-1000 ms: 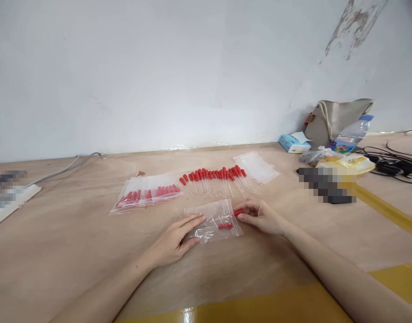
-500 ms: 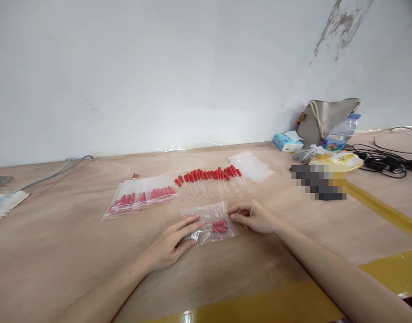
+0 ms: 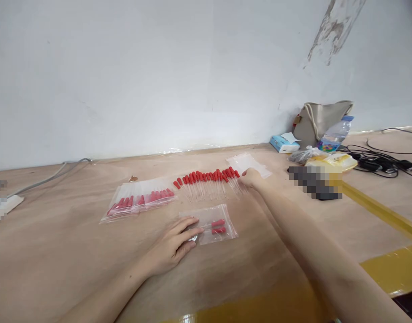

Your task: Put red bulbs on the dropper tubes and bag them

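My left hand (image 3: 174, 244) lies with its fingers on the left end of a small clear plastic bag (image 3: 210, 223) that holds two red-bulbed droppers (image 3: 218, 226). My right hand (image 3: 251, 178) is stretched out to the right end of a row of loose droppers with red bulbs (image 3: 206, 180) laid on the table. Its fingers are curled down at the last droppers; whether they hold one is hidden. Left of the row lie filled bags of droppers (image 3: 138, 201). A stack of empty clear bags (image 3: 249, 162) lies just behind my right hand.
The table is covered in brown paper with yellow tape (image 3: 377, 208) at the right. At the back right stand a beige cloth bag (image 3: 322, 121), a water bottle (image 3: 333, 133), a tissue pack (image 3: 283, 142) and black cables (image 3: 380, 161). A grey cable (image 3: 51, 176) runs at the left.
My right hand pushed a second dropper into the bag, then let go and reached forward to the right end of the loose row. My left hand stayed on the bag.
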Demonstrator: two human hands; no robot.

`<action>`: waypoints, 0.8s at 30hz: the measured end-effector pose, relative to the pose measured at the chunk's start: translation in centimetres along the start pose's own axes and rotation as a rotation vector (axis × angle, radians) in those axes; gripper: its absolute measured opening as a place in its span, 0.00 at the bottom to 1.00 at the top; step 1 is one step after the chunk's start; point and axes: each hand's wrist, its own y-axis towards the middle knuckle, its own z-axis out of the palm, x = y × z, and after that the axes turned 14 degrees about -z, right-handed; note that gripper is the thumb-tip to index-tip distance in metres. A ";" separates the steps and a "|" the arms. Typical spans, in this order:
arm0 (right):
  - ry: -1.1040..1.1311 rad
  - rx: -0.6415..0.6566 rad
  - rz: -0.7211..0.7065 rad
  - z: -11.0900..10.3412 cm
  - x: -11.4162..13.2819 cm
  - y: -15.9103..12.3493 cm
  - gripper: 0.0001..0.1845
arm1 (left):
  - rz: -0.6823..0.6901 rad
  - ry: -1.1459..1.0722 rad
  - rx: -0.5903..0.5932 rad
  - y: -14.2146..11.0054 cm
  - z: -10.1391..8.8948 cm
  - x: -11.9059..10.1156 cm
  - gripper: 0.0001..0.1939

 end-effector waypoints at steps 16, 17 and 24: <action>1.013 -0.169 -0.166 1.1 -0.1 -10.8 0.34 | 0.004 -0.023 0.003 0.2 -0.3 -0.2 0.19; 1.052 -0.200 -0.163 1.7 0.0 -11.2 0.32 | 0.002 -0.026 0.004 0.2 -0.4 -0.3 0.19; 1.173 -0.219 -0.100 2.9 0.5 -11.9 0.24 | -0.002 -0.027 0.000 0.2 -0.6 -0.3 0.19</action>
